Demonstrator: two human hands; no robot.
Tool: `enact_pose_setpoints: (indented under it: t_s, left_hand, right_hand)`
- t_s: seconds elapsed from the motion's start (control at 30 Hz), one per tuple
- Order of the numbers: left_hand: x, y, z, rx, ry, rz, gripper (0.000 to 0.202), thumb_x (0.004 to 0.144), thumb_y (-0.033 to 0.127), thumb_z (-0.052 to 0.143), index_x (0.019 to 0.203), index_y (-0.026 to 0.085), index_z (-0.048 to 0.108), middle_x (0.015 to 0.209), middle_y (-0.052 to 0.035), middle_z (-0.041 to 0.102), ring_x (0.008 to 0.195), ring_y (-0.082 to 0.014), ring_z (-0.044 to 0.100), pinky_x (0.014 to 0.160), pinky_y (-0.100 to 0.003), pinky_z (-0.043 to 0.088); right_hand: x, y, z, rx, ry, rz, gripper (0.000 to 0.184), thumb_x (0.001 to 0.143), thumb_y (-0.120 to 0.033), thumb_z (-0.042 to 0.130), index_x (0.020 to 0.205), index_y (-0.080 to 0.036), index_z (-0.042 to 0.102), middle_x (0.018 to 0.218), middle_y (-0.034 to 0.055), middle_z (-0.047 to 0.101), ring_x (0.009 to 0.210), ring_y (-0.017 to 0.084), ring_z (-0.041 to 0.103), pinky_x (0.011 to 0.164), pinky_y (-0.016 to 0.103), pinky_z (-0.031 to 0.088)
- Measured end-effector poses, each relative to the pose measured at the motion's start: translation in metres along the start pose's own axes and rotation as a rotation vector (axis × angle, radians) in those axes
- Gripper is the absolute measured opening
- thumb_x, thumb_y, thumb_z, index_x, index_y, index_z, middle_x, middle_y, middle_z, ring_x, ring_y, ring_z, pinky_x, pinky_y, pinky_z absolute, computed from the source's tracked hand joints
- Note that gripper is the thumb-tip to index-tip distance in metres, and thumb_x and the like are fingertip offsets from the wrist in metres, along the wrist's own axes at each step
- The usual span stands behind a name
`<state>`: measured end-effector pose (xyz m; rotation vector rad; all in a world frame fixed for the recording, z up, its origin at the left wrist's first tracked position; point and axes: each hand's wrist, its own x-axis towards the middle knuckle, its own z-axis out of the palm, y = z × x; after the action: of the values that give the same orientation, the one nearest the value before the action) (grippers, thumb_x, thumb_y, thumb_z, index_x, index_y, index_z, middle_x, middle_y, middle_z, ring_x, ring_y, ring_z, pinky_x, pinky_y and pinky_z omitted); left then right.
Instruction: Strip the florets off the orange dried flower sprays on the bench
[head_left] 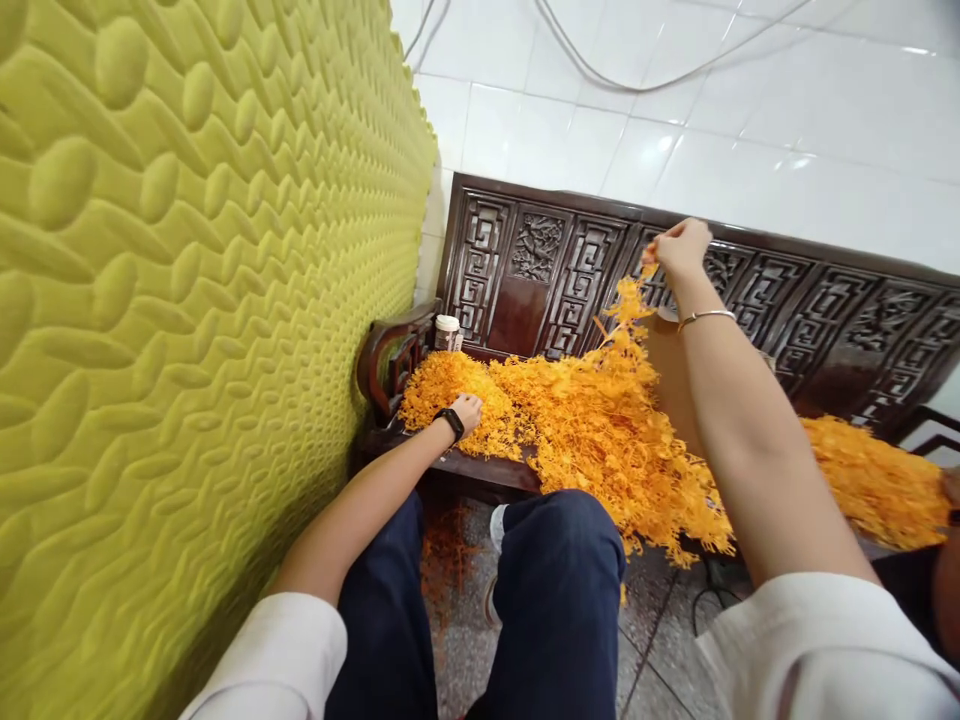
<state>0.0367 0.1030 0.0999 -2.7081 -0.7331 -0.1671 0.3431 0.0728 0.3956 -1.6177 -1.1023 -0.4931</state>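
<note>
Frilly orange artificial flowers (600, 420) lie in a thick heap along the seat of a dark carved wooden bench (516, 312). My right hand (681, 248) is raised in front of the bench back, its fingers pinched on the top end of a bunch. From there the bunch hangs down into the heap. Lower and to the left, my left hand (469, 410) rests against a smaller mound of the same flowers (450, 380). Its fingers are curled into the orange strands, and their tips are partly hidden.
A yellow embossed padded wall (225, 250) runs close along my left side. A white-lidded cup (447, 332) stands at the bench's left end. More orange flowers (877, 480) lie on the right, beside another person's hand (951, 488). Reddish scraps (448, 550) litter the floor.
</note>
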Motion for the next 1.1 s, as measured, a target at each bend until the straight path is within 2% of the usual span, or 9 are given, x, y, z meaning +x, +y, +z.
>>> enact_pose_setpoints:
  t_s: [0.13, 0.27, 0.4, 0.57, 0.7, 0.8, 0.9, 1.0, 1.1]
  left_hand:
    - [0.000, 0.001, 0.002, 0.007, -0.008, 0.001, 0.024, 0.074, 0.013, 0.050, 0.093, 0.008, 0.064, 0.105, -0.0215, 0.058, 0.098, -0.0296, 0.050, 0.081, -0.045, 0.036]
    - [0.003, 0.003, 0.001, 0.028, -0.007, 0.006, 0.026, 0.076, 0.013, 0.047, 0.096, 0.007, 0.063, 0.107, -0.0224, 0.057, 0.100, -0.0297, 0.049, 0.084, -0.045, 0.035]
    - [0.005, 0.004, -0.001, 0.013, 0.021, 0.005, 0.027, 0.076, 0.015, 0.048, 0.097, 0.009, 0.062, 0.108, -0.0214, 0.058, 0.101, -0.0293, 0.050, 0.087, -0.045, 0.033]
    - [0.005, 0.006, -0.005, -0.069, 0.083, -0.027, 0.028, 0.076, 0.015, 0.049, 0.101, 0.010, 0.060, 0.113, -0.0208, 0.057, 0.107, -0.0296, 0.049, 0.093, -0.046, 0.031]
    - [0.008, 0.005, -0.014, -0.173, 0.156, -0.119, 0.037, 0.081, 0.027, 0.050, 0.112, 0.008, 0.054, 0.122, -0.0212, 0.053, 0.115, -0.0305, 0.044, 0.098, -0.043, 0.028]
    - [0.016, 0.002, -0.029, -0.252, 0.209, -0.266, 0.053, 0.087, 0.042, 0.040, 0.125, 0.004, 0.042, 0.127, -0.0238, 0.048, 0.117, -0.0318, 0.044, 0.094, -0.043, 0.033]
    - [0.028, 0.003, -0.052, -0.581, 0.374, -0.386, 0.063, 0.088, 0.049, 0.037, 0.133, 0.006, 0.029, 0.134, -0.0227, 0.042, 0.124, -0.0282, 0.040, 0.096, -0.040, 0.035]
    - [0.047, 0.014, -0.083, -1.065, 0.607, -0.368, 0.072, 0.082, 0.052, 0.049, 0.136, 0.012, 0.023, 0.138, -0.0200, 0.039, 0.128, -0.0253, 0.037, 0.101, -0.038, 0.032]
    - [0.075, 0.033, -0.116, -1.242, 0.728, -0.273, 0.089, 0.071, 0.047, 0.067, 0.138, 0.018, 0.018, 0.141, -0.0174, 0.036, 0.129, -0.0278, 0.035, 0.103, -0.043, 0.031]
  right_hand:
    - [0.015, -0.008, -0.010, 0.152, 0.024, 0.083, 0.027, 0.086, -0.005, 0.042, 0.106, 0.013, 0.047, 0.098, 0.0303, 0.060, 0.070, 0.010, 0.062, 0.060, 0.025, 0.045]
    - [0.022, -0.021, -0.030, 0.182, 0.090, -0.024, 0.027, 0.087, -0.005, 0.041, 0.109, 0.010, 0.044, 0.097, 0.0268, 0.062, 0.067, 0.006, 0.061, 0.060, 0.023, 0.044]
    - [0.022, -0.036, -0.049, 0.201, 0.284, -0.203, 0.025, 0.088, -0.004, 0.032, 0.107, 0.005, 0.045, 0.093, 0.0189, 0.064, 0.067, 0.005, 0.060, 0.060, 0.021, 0.043]
    - [0.023, -0.045, -0.051, 0.189, 0.213, -0.198, 0.016, 0.086, -0.007, 0.039, 0.099, 0.000, 0.048, 0.092, 0.0155, 0.064, 0.067, 0.005, 0.060, 0.062, 0.021, 0.042]
    - [0.022, -0.055, -0.045, 0.406, 0.105, -0.134, 0.010, 0.083, -0.006, 0.048, 0.093, -0.004, 0.047, 0.087, 0.0148, 0.065, 0.062, 0.004, 0.059, 0.063, 0.022, 0.044]
    - [0.008, -0.061, -0.042, 0.652, 0.045, 0.009, 0.011, 0.089, -0.008, 0.039, 0.097, -0.006, 0.045, 0.089, 0.0135, 0.064, 0.060, 0.004, 0.057, 0.064, 0.021, 0.045]
    - [-0.022, -0.060, -0.035, 0.766, -0.057, 0.100, 0.016, 0.093, -0.015, 0.032, 0.098, -0.010, 0.047, 0.100, 0.0124, 0.061, 0.069, 0.004, 0.055, 0.069, 0.019, 0.045]
    - [-0.059, -0.053, -0.019, 0.721, -0.125, 0.045, 0.014, 0.089, -0.021, 0.044, 0.100, -0.015, 0.049, 0.097, 0.0061, 0.059, 0.075, 0.006, 0.055, 0.067, 0.020, 0.044]
    - [-0.094, -0.051, -0.002, 0.753, -0.357, -0.022, 0.021, 0.081, -0.036, 0.057, 0.087, -0.016, 0.054, 0.077, 0.0001, 0.055, 0.067, 0.008, 0.054, 0.057, 0.020, 0.042]
